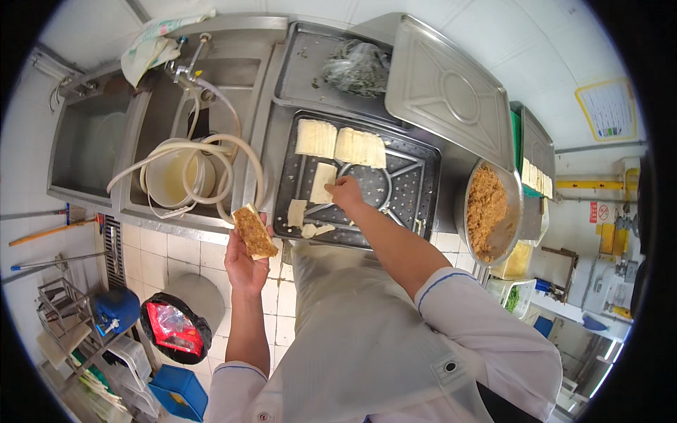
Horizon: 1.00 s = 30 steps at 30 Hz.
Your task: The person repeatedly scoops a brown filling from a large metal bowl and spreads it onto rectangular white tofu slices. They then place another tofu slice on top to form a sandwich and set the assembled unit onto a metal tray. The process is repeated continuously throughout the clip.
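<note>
My left hand (247,271) is closed around a pale rectangular slice spread with a brown crumbly filling (254,233), held off the tray's near left corner. Over the dark perforated tray (409,211), my right hand (345,192) pinches the right edge of a plain pale slice (323,182), which lies on the tray. Two stacks of similar pale slices, a left stack (316,138) and a right stack (360,147), sit along the tray's far side. Smaller torn pieces (297,213) lie at its near left.
Right of the tray stands a metal bowl (518,218) of brown crumbly filling (486,211). Behind are a tray (296,74) with a plastic bag of dark greens (358,68) and a tilted metal tray (451,92). Left, a sink (159,113) holds a bucket (176,176) and a looped hose (243,148).
</note>
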Each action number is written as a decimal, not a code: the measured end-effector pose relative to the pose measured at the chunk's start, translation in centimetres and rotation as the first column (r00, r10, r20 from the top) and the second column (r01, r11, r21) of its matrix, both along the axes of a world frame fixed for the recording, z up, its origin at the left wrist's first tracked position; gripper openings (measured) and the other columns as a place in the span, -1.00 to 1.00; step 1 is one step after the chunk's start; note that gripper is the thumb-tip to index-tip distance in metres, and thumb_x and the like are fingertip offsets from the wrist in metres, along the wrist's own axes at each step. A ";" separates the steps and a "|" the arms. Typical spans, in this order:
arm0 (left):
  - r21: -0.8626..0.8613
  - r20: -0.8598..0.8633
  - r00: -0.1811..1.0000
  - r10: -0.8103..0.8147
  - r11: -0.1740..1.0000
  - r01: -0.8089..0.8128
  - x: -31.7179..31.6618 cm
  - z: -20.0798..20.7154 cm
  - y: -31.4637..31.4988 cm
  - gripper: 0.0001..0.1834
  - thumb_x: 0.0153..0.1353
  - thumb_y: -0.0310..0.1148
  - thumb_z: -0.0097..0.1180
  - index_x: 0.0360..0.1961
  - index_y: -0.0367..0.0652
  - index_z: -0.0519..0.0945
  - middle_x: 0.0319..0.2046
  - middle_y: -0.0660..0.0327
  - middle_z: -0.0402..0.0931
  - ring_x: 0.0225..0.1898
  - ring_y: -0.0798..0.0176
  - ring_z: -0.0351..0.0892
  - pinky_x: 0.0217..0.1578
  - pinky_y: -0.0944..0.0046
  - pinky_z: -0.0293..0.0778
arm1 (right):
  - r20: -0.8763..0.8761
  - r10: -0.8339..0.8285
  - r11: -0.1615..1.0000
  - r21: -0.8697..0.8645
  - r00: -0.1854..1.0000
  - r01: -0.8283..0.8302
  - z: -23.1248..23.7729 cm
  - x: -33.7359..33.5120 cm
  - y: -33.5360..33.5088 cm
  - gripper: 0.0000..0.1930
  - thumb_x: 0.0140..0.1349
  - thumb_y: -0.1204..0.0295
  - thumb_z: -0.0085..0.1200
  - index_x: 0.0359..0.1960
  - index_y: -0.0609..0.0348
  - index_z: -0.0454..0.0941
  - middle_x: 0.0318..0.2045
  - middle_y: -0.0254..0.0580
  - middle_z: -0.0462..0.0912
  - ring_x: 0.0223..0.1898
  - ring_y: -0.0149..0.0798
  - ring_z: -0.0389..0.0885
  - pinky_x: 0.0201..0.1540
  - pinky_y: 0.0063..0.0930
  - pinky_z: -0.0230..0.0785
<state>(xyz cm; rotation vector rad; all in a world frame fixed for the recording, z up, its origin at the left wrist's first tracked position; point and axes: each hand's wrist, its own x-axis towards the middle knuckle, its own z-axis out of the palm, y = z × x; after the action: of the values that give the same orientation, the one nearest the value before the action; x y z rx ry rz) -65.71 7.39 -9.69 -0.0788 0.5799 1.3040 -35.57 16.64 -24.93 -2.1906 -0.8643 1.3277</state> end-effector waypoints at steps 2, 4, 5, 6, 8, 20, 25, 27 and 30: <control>0.050 0.112 0.993 -0.027 0.999 0.022 -1.6 -0.4 0.5 -0.41 0.66 -0.07 -0.13 0.54 -0.17 0.31 0.47 -0.09 0.37 0.49 -0.08 0.39 0.47 -0.11 0.40 | 0.167 -0.044 0.996 -0.064 0.985 0.055 -0.8 -1.4 1.0 -0.34 0.15 0.07 0.52 0.10 0.28 0.53 -0.07 0.10 0.73 -0.04 0.07 0.75 0.06 -0.08 0.59; -0.021 0.092 0.995 0.047 0.999 -0.045 -2.2 -0.9 0.6 -0.42 0.65 -0.08 -0.12 0.53 -0.18 0.33 0.46 -0.07 0.38 0.48 -0.10 0.40 0.46 -0.11 0.41 | 0.297 0.034 0.989 -0.149 0.954 0.011 -1.0 -2.1 2.0 -0.19 0.11 0.00 0.53 0.22 0.30 0.43 0.08 0.20 0.72 0.14 0.15 0.72 0.20 -0.07 0.56; 0.007 0.121 0.993 0.001 1.000 -0.002 -2.8 -1.1 0.8 -0.42 0.65 -0.07 -0.11 0.52 -0.18 0.34 0.46 -0.01 0.40 0.49 -0.11 0.39 0.46 -0.14 0.41 | 0.335 0.035 0.985 -0.173 0.942 0.025 -1.0 -2.6 2.4 -0.16 0.11 -0.01 0.53 0.24 0.31 0.40 0.10 0.21 0.72 0.17 0.16 0.71 0.23 -0.07 0.55; -0.022 0.126 0.992 0.019 1.000 -0.017 -3.2 -1.3 0.9 -0.42 0.65 -0.07 -0.11 0.52 -0.18 0.34 0.46 0.01 0.40 0.49 -0.11 0.39 0.47 -0.15 0.40 | 0.374 0.035 0.978 -0.203 0.927 0.045 -1.0 -3.1 2.8 -0.13 0.11 -0.01 0.53 0.27 0.32 0.38 0.12 0.22 0.71 0.19 0.17 0.70 0.25 -0.07 0.55; -0.081 0.106 0.993 0.058 0.996 -0.049 -3.4 -1.7 1.0 -0.42 0.65 -0.06 -0.10 0.51 -0.18 0.34 0.46 0.04 0.41 0.49 -0.10 0.39 0.47 -0.17 0.40 | 0.364 0.038 0.963 -0.261 0.931 0.062 -1.2 -3.7 3.6 -0.05 0.08 -0.02 0.56 0.31 0.36 0.33 0.22 0.25 0.65 0.26 0.18 0.66 0.31 -0.08 0.53; -0.023 0.161 0.987 -0.019 0.999 0.023 -4.8 -2.9 3.3 -0.41 0.65 -0.04 -0.11 0.52 -0.14 0.35 0.50 0.10 0.37 0.55 -0.07 0.29 0.52 -0.17 0.31 | 0.411 -0.094 0.979 -0.127 0.907 0.160 -3.2 -4.5 3.3 -0.13 0.03 0.18 0.62 0.30 0.36 0.43 0.22 0.19 0.66 0.21 0.14 0.68 0.24 -0.15 0.55; -0.048 0.183 0.981 -0.058 0.997 0.068 -4.6 -3.4 4.0 -0.42 0.65 -0.03 -0.10 0.50 -0.15 0.38 0.48 -0.02 0.38 0.54 -0.10 0.30 0.50 -0.16 0.35 | 0.255 -0.183 0.983 0.019 0.949 0.184 -2.1 -5.3 3.0 -0.36 0.17 0.33 0.51 0.22 0.33 0.51 0.01 0.10 0.73 -0.02 0.01 0.77 0.04 -0.16 0.62; -0.053 0.174 0.980 -0.100 0.992 0.111 -4.3 -3.7 4.3 -0.41 0.65 -0.02 -0.11 0.51 -0.15 0.36 0.47 -0.08 0.38 0.53 -0.12 0.33 0.48 -0.14 0.37 | 0.068 -0.257 0.966 0.059 0.964 0.254 -1.7 -5.3 2.8 -0.46 0.23 0.38 0.46 0.18 0.32 0.54 -0.09 0.01 0.74 -0.13 -0.10 0.77 -0.10 -0.23 0.64; -0.057 0.169 0.978 -0.125 0.989 0.136 -3.4 -4.4 4.9 -0.40 0.65 -0.02 -0.13 0.52 -0.16 0.34 0.46 -0.14 0.37 0.49 -0.13 0.37 0.47 -0.12 0.39 | -0.309 -0.413 0.896 0.029 0.856 0.443 -1.0 -5.0 2.7 -0.58 0.31 0.45 0.40 0.14 0.27 0.56 -0.17 -0.14 0.73 -0.22 -0.24 0.76 -0.26 -0.32 0.65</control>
<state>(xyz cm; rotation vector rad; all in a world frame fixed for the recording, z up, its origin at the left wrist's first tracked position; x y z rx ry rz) -69.12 12.28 -14.05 -0.2001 0.4801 1.1376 -40.54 19.33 -25.95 -1.8912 -0.2924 1.3031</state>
